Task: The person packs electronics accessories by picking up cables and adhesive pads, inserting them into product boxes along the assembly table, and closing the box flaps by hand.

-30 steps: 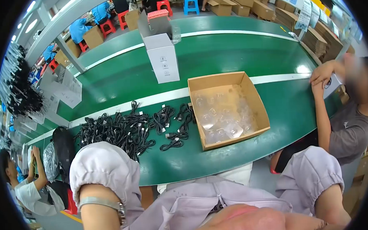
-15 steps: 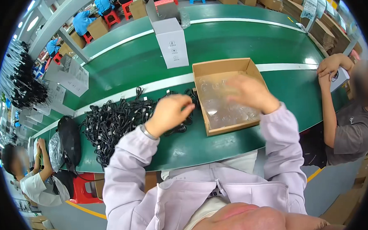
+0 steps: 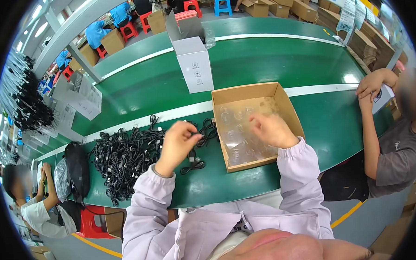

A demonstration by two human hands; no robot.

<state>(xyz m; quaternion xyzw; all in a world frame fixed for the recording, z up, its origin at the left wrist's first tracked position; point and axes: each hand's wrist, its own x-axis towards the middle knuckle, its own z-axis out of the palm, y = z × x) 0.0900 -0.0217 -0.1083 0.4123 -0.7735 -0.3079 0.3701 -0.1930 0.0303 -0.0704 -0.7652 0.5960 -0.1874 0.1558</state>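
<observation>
My left hand (image 3: pixel 177 147) is closed in a pinch at the right end of a heap of black cables (image 3: pixel 125 157). Between its thumb and forefinger is what looks like the end of a black cable (image 3: pixel 207 129). My right hand (image 3: pixel 274 131) hovers over an open cardboard box (image 3: pixel 287 110), its fingers curled together toward the left. Whether something small is in them, I cannot make out. Clear round plastic pieces (image 3: pixel 238 140) lie in the box, some hidden beneath the hand. One coiled cable (image 3: pixel 193 167) rests apart, left of the box.
A tall white printed carton (image 3: pixel 196 70) with raised flaps stands behind the box. More white cartons (image 3: pixel 83 100) and a black bag (image 3: pixel 76 166) are at left. One person (image 3: pixel 391 136) sits at right with hands on a white box; another person (image 3: pixel 48 197) is at left.
My left hand has closed at the cables near the box. The right hand has moved left over the box, its fingers drawn in. The view has tilted, so the table appears lower.
</observation>
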